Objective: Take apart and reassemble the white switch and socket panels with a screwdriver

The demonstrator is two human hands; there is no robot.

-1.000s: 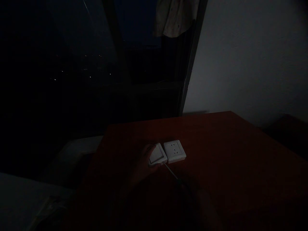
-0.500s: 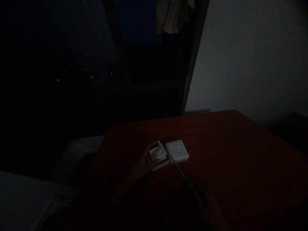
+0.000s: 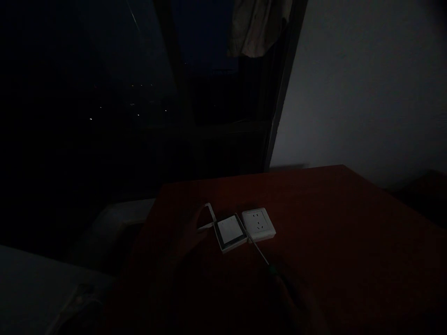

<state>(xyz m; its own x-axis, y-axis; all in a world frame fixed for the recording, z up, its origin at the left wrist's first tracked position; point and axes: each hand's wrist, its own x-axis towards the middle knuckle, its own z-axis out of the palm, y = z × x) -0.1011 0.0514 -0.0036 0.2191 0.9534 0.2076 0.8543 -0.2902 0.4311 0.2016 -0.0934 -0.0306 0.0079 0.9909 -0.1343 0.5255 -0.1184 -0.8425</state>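
Observation:
My left hand (image 3: 190, 236) is closed on a thin white cover frame (image 3: 211, 213), held tilted at the left side of a white wall switch (image 3: 230, 231). A dark border now shows around the switch's pale centre plate. My right hand (image 3: 295, 295), dim in the shadow, grips a screwdriver (image 3: 260, 253) with a green handle end and a thin metal shaft. Its tip is at the narrow gap between the switch and a white wall socket (image 3: 259, 224); whether it touches either one cannot be made out. Both fittings lie flat, side by side.
The reddish-brown table (image 3: 331, 223) runs up to a pale wall (image 3: 363, 93) on the right. Behind it is a dark window with a cloth (image 3: 256, 28) hanging at the top. A pale surface (image 3: 42, 279) lies at lower left. The room is very dim.
The cover frame has come off the switch, and my left hand has moved left with it. My right hand keeps the screwdriver in nearly the same place. The view has shifted slightly.

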